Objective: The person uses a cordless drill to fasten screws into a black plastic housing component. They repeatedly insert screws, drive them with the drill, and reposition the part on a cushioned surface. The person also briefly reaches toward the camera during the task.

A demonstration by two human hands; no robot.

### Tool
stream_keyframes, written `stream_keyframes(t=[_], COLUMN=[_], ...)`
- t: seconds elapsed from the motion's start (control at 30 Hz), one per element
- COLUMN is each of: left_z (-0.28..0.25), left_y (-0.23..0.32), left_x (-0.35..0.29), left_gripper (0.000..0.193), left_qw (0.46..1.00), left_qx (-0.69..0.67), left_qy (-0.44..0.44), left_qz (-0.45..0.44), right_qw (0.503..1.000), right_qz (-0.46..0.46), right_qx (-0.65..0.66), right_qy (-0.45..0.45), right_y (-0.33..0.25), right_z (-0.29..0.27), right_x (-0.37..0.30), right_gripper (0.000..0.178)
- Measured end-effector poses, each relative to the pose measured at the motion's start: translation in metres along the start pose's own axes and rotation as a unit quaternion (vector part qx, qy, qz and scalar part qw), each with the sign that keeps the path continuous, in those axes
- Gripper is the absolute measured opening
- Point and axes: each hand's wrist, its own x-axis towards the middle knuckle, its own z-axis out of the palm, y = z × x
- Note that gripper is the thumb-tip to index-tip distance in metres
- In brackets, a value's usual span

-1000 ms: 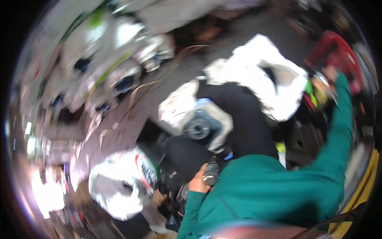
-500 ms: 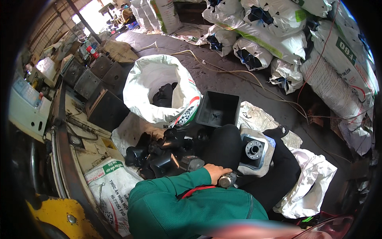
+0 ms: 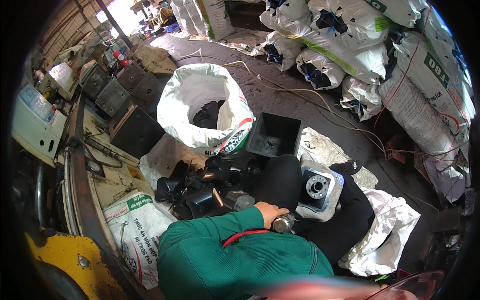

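My left hand (image 3: 270, 214) lies over my lap, its fingers curled at the upper side of a short grey metal cylinder (image 3: 283, 223). The cylinder's far part is hidden, so its kind is unclear. My right hand does not show. Beside the left hand is a dull grey round-ended piece (image 3: 239, 201), next to a pile of glossy black moulded parts (image 3: 206, 199). Between my legs stands a pale grey block-like housing (image 3: 327, 206), with a square opening around a dark round flange (image 3: 316, 186) ringed with holes.
An open white sack (image 3: 170, 107) with black pieces inside stands ahead, beside a black square bin (image 3: 295, 145). Tied white sacks (image 3: 345, 25) are stacked at far right. Cables (image 3: 300, 91) cross the floor. Machinery (image 3: 75, 185) borders the left; a crumpled white sack (image 3: 387, 225) lies right.
The whole view has shifted slightly. My left hand keeps its place at the metal cylinder, and the surrounding things have not visibly moved.
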Motion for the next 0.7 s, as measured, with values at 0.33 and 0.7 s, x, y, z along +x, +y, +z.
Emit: stream_keyframes(t=[0.33, 0.7], left_z=[0.004, 0.006], left_y=[-0.002, -0.005], left_x=[0.001, 0.006], left_gripper=[0.066, 0.069], left_qw=[1.0, 1.0], left_qx=[0.0, 0.006], left_qy=[0.023, 0.007], left_qz=[0.009, 0.008], right_qw=[1.0, 0.999], right_qz=[0.01, 0.022], right_qx=[-0.021, -0.03], right_qy=[-0.011, -0.012], right_y=[0.003, 0.012], right_z=[-0.01, -0.032], right_x=[-0.014, -0.046], right_gripper=[0.026, 0.025])
